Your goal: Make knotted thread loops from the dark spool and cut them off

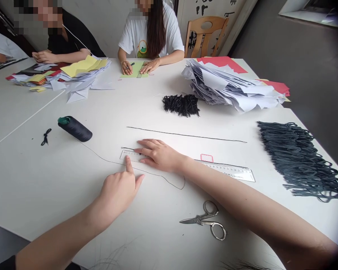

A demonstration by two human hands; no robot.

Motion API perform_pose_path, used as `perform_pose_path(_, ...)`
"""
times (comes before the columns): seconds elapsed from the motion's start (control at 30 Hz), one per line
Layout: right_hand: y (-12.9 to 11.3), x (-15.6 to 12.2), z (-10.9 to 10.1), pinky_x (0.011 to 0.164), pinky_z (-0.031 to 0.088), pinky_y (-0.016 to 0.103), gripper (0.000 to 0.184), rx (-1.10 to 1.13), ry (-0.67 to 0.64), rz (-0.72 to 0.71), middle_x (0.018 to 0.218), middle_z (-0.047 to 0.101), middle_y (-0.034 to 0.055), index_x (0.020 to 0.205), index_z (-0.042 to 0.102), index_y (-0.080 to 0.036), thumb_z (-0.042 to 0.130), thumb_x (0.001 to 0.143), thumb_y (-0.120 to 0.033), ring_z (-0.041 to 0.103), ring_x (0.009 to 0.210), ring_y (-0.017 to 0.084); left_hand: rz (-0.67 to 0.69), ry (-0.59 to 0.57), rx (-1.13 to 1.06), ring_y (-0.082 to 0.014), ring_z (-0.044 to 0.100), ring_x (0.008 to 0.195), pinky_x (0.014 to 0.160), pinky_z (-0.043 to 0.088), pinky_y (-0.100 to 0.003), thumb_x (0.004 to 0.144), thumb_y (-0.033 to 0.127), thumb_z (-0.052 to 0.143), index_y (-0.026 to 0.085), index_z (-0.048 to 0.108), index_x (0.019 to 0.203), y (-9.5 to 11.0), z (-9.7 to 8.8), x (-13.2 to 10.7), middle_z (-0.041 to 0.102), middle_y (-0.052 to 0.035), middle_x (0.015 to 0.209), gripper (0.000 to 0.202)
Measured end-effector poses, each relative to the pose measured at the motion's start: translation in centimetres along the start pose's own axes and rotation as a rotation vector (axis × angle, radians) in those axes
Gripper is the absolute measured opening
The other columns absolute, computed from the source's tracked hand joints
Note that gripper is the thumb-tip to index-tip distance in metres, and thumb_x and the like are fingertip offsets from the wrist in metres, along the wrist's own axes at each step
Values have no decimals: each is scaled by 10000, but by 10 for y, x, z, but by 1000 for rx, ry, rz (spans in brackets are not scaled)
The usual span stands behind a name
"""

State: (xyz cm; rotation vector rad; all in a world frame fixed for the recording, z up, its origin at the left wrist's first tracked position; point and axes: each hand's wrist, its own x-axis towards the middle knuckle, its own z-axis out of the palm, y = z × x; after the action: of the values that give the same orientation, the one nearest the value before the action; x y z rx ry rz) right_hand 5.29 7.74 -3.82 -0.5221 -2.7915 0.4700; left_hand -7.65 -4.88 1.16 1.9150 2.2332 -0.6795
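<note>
1. Ruler (242, 173), clear plastic, lies on the white table (59, 180) under my fingers. Taking my right hand (154, 154) as the clock's centre and 12 as straight ahead, it runs from 9 o'clock to just past 3.
2. My right hand is spread palm down across it, fingers apart and pointing towards 9, not closed around anything.
3. My left hand (116, 189) sits between 7 and 8 o'clock, its index fingertip on the ruler near that end and its thumb held out. Its other fingers curl under, so I cannot tell whether they grip anything.
4. One dark cord (126, 148) follows the ruler's far edge, showing on both sides of my right hand.
5. Another dark cord (186, 134) lies apart beyond it, stretching from 11 to 2 o'clock.
6. Between 9 and 10 o'clock, a spool of black thread (78, 129) rests on its side; its thin loose strand (104, 159) trails past my left index finger and bends back near 4.
7. Scissors (192, 220) lie at 5 o'clock, handle loops apart.
8. At 3 o'clock is a pile of dark looped cords (295, 157); at 1, a black bunch (181, 105).
9. Near 12, a co-worker's hands (150, 66) rest on green paper (133, 69).
</note>
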Motion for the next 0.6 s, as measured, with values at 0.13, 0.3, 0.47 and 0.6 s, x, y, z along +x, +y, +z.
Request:
perform_pose_path(0.13, 5, -8, -2, 1110, 319, 467, 457, 29, 5, -7, 1478, 385, 105, 1354, 511, -211, 408, 969, -436, 332, 1366, 253, 4, 1, -1, -257, 654, 602, 511, 424, -319, 979, 402, 256, -116, 154, 1456, 0, 1, 0, 642, -81, 577, 711)
perform_pose_path(0.3, 7, -9, -1, 1115, 310, 463, 456, 29, 9, -14, 1479, 383, 104, 1353, 509, -213, 394, 973, -439, 326, 1372, 244, 8, -13, -11, -259, 651, 600, 519, 428, -323, 976, 405, 255, -113, 143, 1459, 0, 1, 1, 638, -78, 576, 718)
perform_pose_path(0.47, 11, -11, -2, 1112, 316, 466, 441, 45, 22, -45, 1477, 388, 102, 1338, 517, -219, 403, 971, -437, 333, 1370, 238, -3, -36, -9, -261, 656, 619, 529, 431, -322, 971, 416, 252, -101, 135, 1466, 0, 0, 2, 645, -86, 594, 725)
perform_pose_path(0.6, 13, -12, -3, 1109, 320, 462, 437, 53, 15, -51, 1480, 385, 100, 1335, 518, -222, 403, 972, -436, 336, 1370, 236, 4, -27, 6, -257, 655, 614, 522, 425, -316, 974, 421, 257, -101, 139, 1465, -1, 1, 2, 648, -90, 594, 726)
